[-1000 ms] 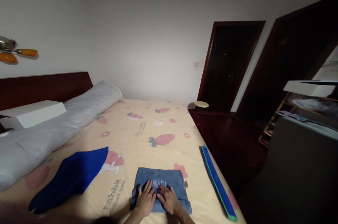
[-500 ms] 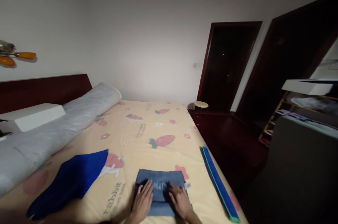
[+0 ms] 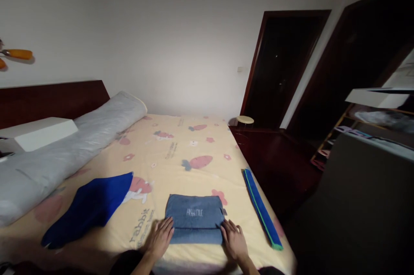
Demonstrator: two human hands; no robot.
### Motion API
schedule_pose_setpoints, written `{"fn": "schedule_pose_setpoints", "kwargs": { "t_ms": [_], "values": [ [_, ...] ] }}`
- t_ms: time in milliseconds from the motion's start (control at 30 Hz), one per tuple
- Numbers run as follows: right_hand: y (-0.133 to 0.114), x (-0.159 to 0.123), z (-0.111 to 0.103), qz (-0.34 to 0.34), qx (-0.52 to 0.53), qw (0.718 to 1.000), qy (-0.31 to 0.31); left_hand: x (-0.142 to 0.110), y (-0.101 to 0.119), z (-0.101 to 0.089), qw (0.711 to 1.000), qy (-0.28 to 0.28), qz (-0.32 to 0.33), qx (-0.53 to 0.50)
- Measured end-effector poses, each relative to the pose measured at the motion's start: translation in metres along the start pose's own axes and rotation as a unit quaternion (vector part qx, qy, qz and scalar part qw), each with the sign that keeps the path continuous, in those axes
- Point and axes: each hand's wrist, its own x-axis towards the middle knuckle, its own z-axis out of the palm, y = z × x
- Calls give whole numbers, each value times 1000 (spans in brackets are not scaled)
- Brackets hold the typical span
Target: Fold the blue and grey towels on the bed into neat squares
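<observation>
A folded blue-grey cloth (image 3: pixel 196 219) with white lettering lies flat on the bed near its front edge. A horizontal fold line crosses its lower part, and a small tag sticks out on the right. My left hand (image 3: pixel 160 237) rests at the cloth's left edge, fingers stretched out. At the right edge my right hand (image 3: pixel 233 239) touches the cloth with its fingers apart. Left of them, a dark blue cloth (image 3: pixel 93 203) is spread loosely on the sheet. Along the bed's right side lies a narrow folded blue cloth (image 3: pixel 261 208) with green edging.
The bed (image 3: pixel 176 171) has a yellow sheet printed with carrots and rabbits. A long grey roll (image 3: pixel 93 128) and a white box (image 3: pixel 48 132) lie along the headboard (image 3: pixel 54 100). Beyond the bed stands a stool (image 3: pixel 245 120); a dark panel (image 3: pixel 359 206) and shelves are at right.
Both hands have slid outward and down, from the top of the folded cloth to its left and right edges, uncovering the lettering. The view has shifted slightly.
</observation>
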Motion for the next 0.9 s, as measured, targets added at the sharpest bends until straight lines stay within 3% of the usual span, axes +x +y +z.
{"fn": "schedule_pose_setpoints", "kwargs": {
  "t_ms": [133, 233, 400, 533, 733, 900],
  "values": [
    [-1, 0, 1, 11, -15, 999, 33, -2, -1, -1, 999, 43, -21, 13],
    [-25, -1, 8, -53, 15, 997, 49, -3, 16, 7, 998, 54, 5, 14],
    [-53, -11, 23, -131, 39, 990, 26, -11, 32, 27, 996, -22, 84, 21],
    [-37, -20, 33, -164, 43, 984, 46, -17, 23, 34, 996, -45, 66, 37],
    [-4, -28, 45, -191, 20, 968, 164, -21, 15, 19, 996, -43, 57, 58],
    [-16, -23, 36, -145, -4, 980, 135, -11, 30, -9, 997, -68, 26, 30]
  ]
}}
